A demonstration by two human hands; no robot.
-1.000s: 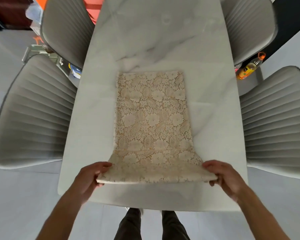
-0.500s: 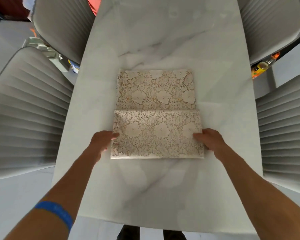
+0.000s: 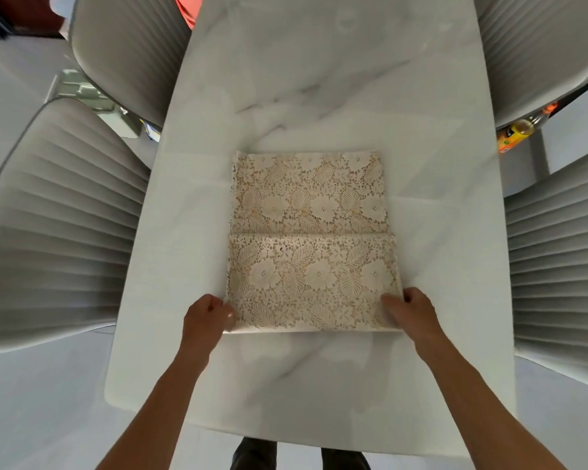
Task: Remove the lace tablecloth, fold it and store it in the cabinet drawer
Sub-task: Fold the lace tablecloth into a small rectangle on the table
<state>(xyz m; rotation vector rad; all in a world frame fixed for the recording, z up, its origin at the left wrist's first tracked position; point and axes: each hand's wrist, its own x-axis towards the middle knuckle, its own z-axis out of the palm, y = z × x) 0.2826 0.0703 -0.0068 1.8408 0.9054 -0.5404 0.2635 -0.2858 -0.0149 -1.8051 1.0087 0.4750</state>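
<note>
1. Lace tablecloth (image 3: 311, 242), partly folded, lies on the marble table (image 3: 319, 79).
2. Left hand (image 3: 206, 315) and right hand (image 3: 411, 310) pinch its near corners.
3. Risk: uneven lifting may skew the layers.

Cream floral lace tablecloth (image 3: 311, 242), folded, near flap doubled over, flat mid-table.

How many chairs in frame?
4. Two left of the marble table: near chair, far chair. Two right: near chair, far chair. Others may sit outside the frame.
</note>
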